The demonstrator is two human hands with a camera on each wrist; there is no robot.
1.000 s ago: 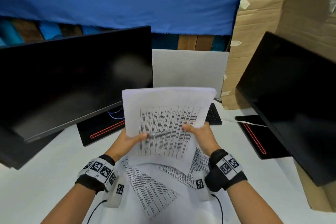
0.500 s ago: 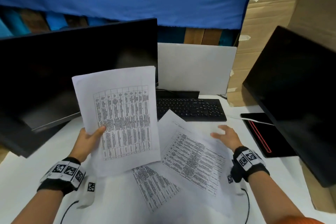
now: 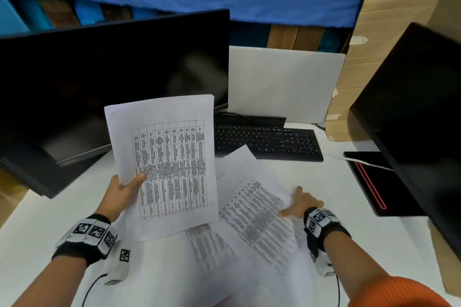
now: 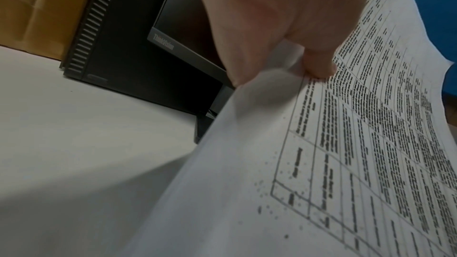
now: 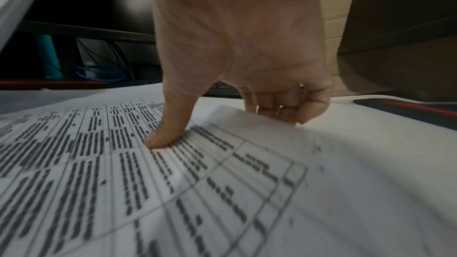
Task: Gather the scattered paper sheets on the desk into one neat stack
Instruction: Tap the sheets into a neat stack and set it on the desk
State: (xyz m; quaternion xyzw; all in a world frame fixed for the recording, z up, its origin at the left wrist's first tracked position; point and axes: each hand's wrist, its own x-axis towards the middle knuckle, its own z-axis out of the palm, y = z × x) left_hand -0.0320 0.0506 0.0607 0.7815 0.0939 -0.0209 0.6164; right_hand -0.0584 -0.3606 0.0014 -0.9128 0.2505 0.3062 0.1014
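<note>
The step in hand is collection of the next loose sheet.

The left hand pinches the gathered sheets at their left edge, thumb on the printed face and fingers behind. These sheets are held raised and tilted above the desk, in front of the left monitor and to the left of the keyboard.

The right hand grips the right edge of a skewed printed sheet that lies on the desk, just in front of the keyboard. In the right wrist view the thumb presses on the printed face and the fingers curl under the lifted edge. A further printed sheet lies flat, partly covered by both, nearer the person than the keyboard.

Judged progress: the stack is partly gathered; at least two sheets remain on the desk.

The next move calls for:
- lifting the skewed sheet clear without dragging the sheet beneath;
- turning it to match the held sheets;
- passing it under the left thumb, edges aligned.
</note>
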